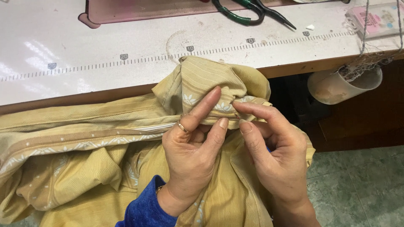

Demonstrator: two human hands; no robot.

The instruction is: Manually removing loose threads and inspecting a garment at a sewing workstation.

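Yellow patterned garment (97, 168) bunched against white table (105, 46) with printed ruler scale, its flower-band seam pinched between left hand (191, 162) and right hand (273, 155); green-handled scissors (248, 11) beyond, cup (336, 86) under table edge.

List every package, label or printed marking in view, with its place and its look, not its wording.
Small flat package: table's far right corner, rectangular, pink and white under clear wrap.
Printed ruler scale: runs across the white tabletop, dark tick marks with small grey number tags.
No screens or signs.
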